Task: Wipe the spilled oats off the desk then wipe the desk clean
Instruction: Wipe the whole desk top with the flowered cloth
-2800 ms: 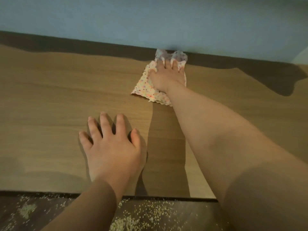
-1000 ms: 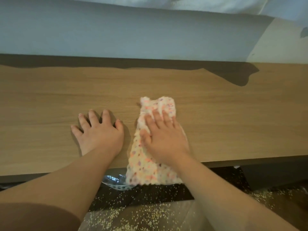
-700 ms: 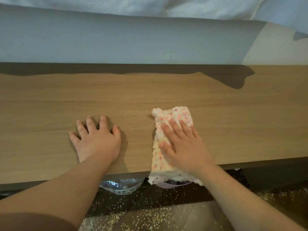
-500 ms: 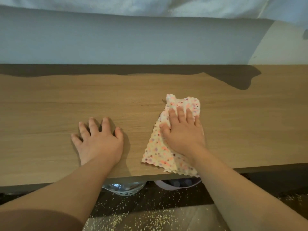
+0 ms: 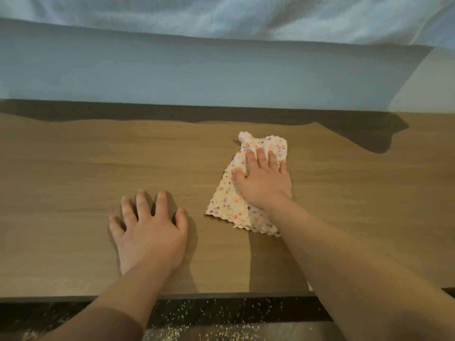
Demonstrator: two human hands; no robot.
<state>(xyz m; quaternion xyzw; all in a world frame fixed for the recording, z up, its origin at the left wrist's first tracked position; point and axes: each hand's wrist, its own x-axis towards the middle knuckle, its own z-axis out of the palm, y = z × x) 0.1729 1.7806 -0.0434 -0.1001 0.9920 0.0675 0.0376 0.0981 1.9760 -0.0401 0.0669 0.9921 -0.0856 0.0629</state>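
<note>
The dotted white wiping cloth (image 5: 227,205) lies lengthwise, near edge toward wall, on the light wooden desk (image 5: 73,168), pressed beneath the right hand (image 5: 264,184), whose fingers are flat and straight. The left hand (image 5: 152,232), splayed flat and empty, rests on the desk beside the cloth, to its left.

Cream cloth (image 5: 229,205) dotted pink, orange and purple beneath the right fingers (image 5: 262,156); tan wood-grain tabletop (image 5: 73,180) around them; pale blue-grey wall (image 5: 197,77) beyond them; pale oats (image 5: 170,335) speckling the dark floor (image 5: 37,313) well behind them.
</note>
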